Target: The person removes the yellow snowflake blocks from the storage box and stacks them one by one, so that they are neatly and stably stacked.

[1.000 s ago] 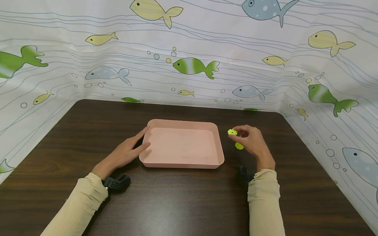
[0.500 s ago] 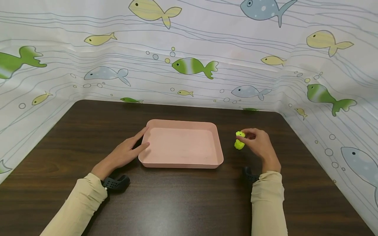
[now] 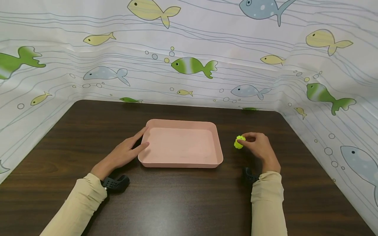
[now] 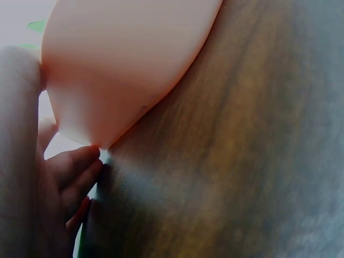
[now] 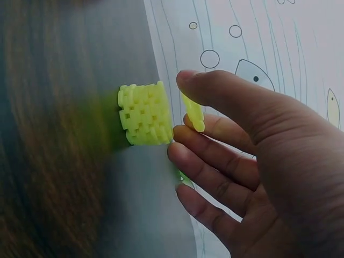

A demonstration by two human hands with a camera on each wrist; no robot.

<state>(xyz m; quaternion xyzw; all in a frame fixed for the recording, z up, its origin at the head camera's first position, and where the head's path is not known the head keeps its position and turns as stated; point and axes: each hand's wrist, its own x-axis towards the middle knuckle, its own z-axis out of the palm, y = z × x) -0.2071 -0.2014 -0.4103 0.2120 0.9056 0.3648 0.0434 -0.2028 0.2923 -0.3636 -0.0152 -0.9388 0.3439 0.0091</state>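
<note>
In the head view my right hand [image 3: 259,147] pinches a yellow-green flower-shaped disc [image 3: 241,138] between thumb and fingers. Under it on the table stands a stack of matching discs [image 5: 145,114]. The right wrist view shows the pinched disc edge-on, tilted and slightly apart from the stack's top. A shallow pink tray [image 3: 183,144] lies left of the stack with nothing in it. My left hand [image 3: 122,154] holds its left side, the thumb over the rim and the fingers at the far left corner. The left wrist view shows fingertips against the tray's outer wall.
All this rests on a dark wood-grain table [image 3: 165,196]. A white sheet with printed fish [image 3: 195,67] hangs around the back and both sides. Each wrist wears a black strap [image 3: 116,183].
My right hand has moved right and then down with the pinched disc, from the stack's upper left to just over it. The left hand and the tray have stayed in place.
</note>
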